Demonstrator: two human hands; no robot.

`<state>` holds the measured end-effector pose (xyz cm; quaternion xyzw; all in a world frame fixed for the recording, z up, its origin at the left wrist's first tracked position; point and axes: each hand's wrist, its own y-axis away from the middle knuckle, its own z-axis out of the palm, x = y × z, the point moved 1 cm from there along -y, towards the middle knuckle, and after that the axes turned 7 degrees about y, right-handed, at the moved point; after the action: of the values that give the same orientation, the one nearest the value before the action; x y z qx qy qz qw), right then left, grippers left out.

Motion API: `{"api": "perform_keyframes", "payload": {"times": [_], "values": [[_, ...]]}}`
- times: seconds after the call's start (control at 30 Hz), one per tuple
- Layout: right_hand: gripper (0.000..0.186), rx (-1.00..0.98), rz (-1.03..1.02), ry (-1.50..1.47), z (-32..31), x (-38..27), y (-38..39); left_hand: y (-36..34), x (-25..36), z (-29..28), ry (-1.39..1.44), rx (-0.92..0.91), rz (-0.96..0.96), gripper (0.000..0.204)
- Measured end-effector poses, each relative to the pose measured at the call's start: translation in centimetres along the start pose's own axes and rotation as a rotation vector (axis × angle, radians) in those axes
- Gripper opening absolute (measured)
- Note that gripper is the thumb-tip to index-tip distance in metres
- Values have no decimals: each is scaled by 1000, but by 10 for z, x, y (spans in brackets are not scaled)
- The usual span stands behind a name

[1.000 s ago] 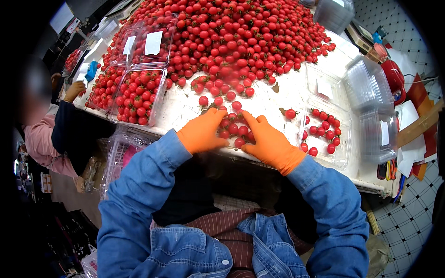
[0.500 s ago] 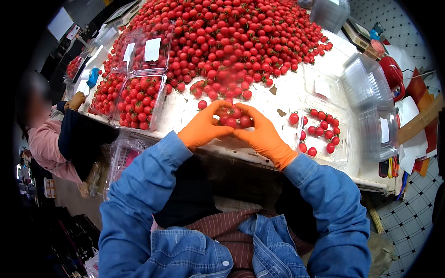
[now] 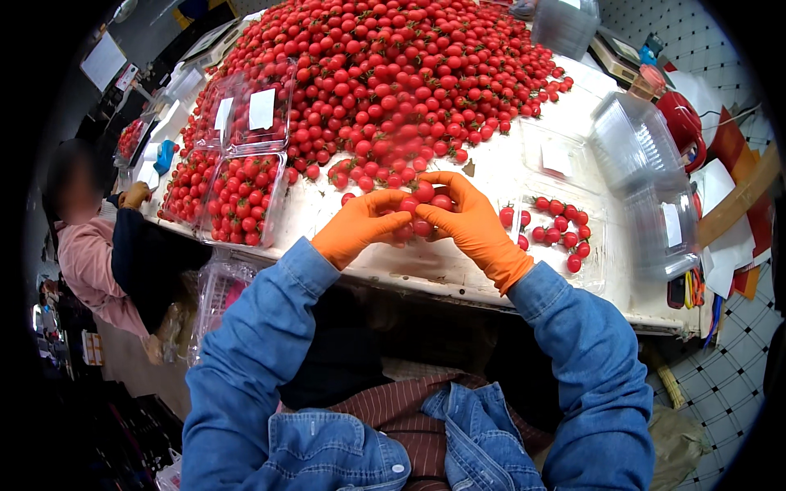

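Observation:
Both my hands wear orange gloves and meet over the table's near edge. Several red cherry tomatoes (image 3: pixel 423 192) are held between them, partly covered by the fingers. My left hand (image 3: pixel 360 227) curls its thumb and fingers against the tomatoes from the left. From the right, my right hand (image 3: pixel 473 223) cups the same cluster, its thumb across the front. Just beyond my fingers rises a large heap of cherry tomatoes (image 3: pixel 393 90). To the right of my right hand lies an open clear plastic box (image 3: pixel 594 262) with several tomatoes in it.
Filled clear clamshell boxes (image 3: pixel 241 200) stand at the left, lids raised. Stacked empty clear boxes (image 3: pixel 655 204) are at the right, near a red object (image 3: pixel 681 123) with a handle. Scales (image 3: pixel 618 57) stand farther back. Another person (image 3: pixel 98 254) in pink sits at the left.
My right hand has shifted, bringing its thumb over the front of the tomatoes. My hands have closed in on the cluster. The view has tilted slightly.

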<state>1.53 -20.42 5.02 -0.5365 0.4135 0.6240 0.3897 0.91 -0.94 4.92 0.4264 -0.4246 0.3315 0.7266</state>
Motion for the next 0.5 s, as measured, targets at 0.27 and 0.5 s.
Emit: {"api": "perform_keyframes", "payload": {"times": [0.27, 0.5], "values": [[29, 203, -293, 288, -25, -9, 11, -15, 6, 38, 182, -61, 26, 47], [31, 124, -169, 389, -95, -60, 44, -33, 16, 112, 113, -133, 192, 52]]}}
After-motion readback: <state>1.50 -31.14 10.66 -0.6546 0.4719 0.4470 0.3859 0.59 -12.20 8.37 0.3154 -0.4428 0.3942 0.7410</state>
